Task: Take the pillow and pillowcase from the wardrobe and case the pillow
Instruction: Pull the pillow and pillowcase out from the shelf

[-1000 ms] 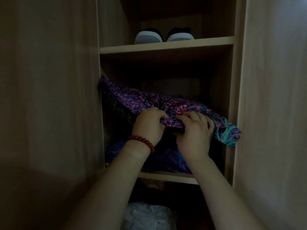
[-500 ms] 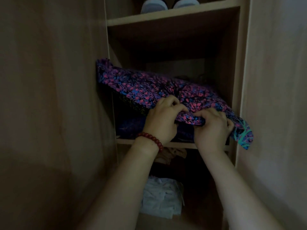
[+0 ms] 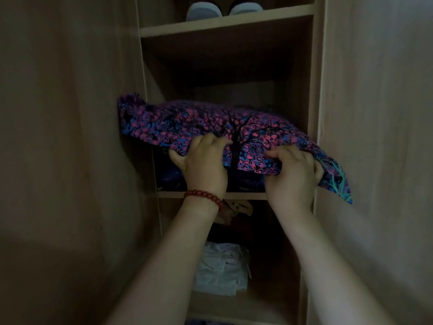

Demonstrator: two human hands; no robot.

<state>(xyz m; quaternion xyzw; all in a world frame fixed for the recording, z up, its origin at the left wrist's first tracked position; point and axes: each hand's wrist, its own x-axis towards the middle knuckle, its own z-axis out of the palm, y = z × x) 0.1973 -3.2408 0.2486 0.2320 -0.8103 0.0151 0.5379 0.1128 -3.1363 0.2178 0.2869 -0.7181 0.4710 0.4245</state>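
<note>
2 hands grip 1 printed pillow (image 3: 187,123) at the mouth of the wardrobe (image 3: 318,90). The left hand (image 3: 202,166), with a red bead bracelet (image 3: 203,198) on its wrist, is closed on the pillow's near edge, fingers curled over the top and thumb below. The right hand (image 3: 290,179), at 3 o'clock from the left, pinches the same edge, fingers on top. The pillow lies tilted, its left corner high at 10 o'clock past the wardrobe's left panel, its right corner hanging low at 4 o'clock in front of the right panel; the print is pink and blue leaves on dark ground with a black tree, and teal lines at the right corner. No writing or label can be read. Under the pillow, on the middle shelf (image 3: 243,195), lies more dark patterned cloth (image 3: 171,177); whether it is the pillowcase I cannot tell. At 12 o'clock, 2 shoes (image 3: 225,11) sit on the top shelf. At 6 o'clock, pale folded cloth (image 3: 222,270) lies in the lower compartment.
</note>
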